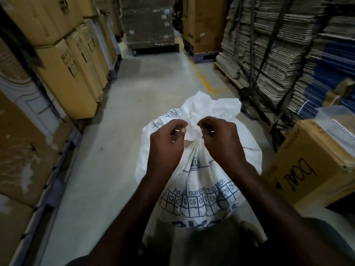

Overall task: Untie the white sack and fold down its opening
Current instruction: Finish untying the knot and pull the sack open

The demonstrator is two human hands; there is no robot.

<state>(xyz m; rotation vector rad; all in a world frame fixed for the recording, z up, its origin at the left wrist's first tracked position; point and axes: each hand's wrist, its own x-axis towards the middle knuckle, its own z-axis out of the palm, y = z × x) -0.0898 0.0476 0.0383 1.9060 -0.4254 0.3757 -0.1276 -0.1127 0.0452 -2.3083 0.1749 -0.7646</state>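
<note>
A full white sack point(199, 189) with blue printed grid and lettering stands upright on the floor right in front of me. Its neck point(193, 140) is gathered tight, and the crumpled top point(209, 106) flares above that. My left hand point(169, 143) is at the left of the neck, fingers curled, pinching at the tie there. My right hand point(221, 139) mirrors it on the right side, fingers curled at the tie. The tie itself is mostly hidden between my fingers.
I stand in a warehouse aisle with a grey concrete floor point(107, 150). Tall cardboard boxes point(73, 60) line the left. Strapped stacks of flat cardboard point(278, 54) rise on the right. A brown box point(311, 162) sits close beside the sack's right.
</note>
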